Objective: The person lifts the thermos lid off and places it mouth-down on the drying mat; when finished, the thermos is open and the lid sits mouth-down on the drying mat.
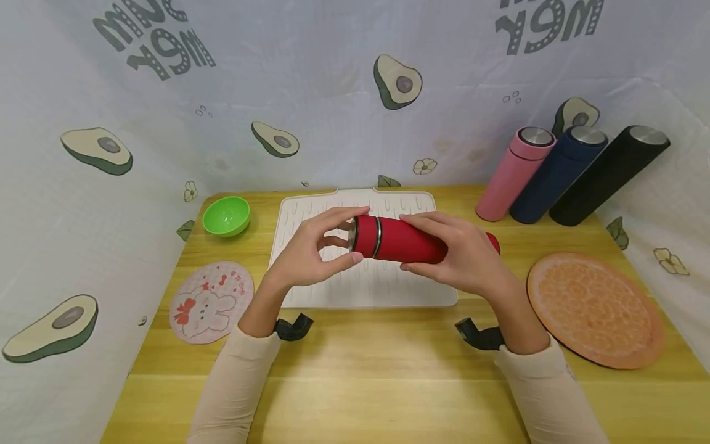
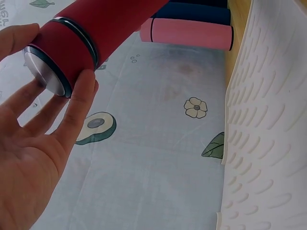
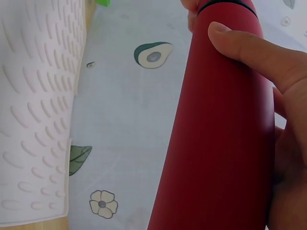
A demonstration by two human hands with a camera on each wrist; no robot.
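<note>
A red thermos flask [image 1: 413,240] is held nearly level above the white ribbed drying mat [image 1: 355,290], its lid end to the left. My right hand [image 1: 463,250] grips the flask body, with the thumb lying along its side in the right wrist view. At the other end my left hand [image 1: 307,250] holds the red lid [image 2: 62,55] between thumb and fingers, which spread around its rim. The lid's silver top [image 2: 44,72] faces the left palm. It sits against the body at a shiny ring, and I cannot tell whether it is loosened.
At the back right stand a pink flask [image 1: 513,176], a navy flask [image 1: 554,176] and a black flask [image 1: 607,176]. A round orange mat [image 1: 593,308] lies at the right. On the left are a green bowl [image 1: 226,216] and a pink rabbit placemat [image 1: 211,302].
</note>
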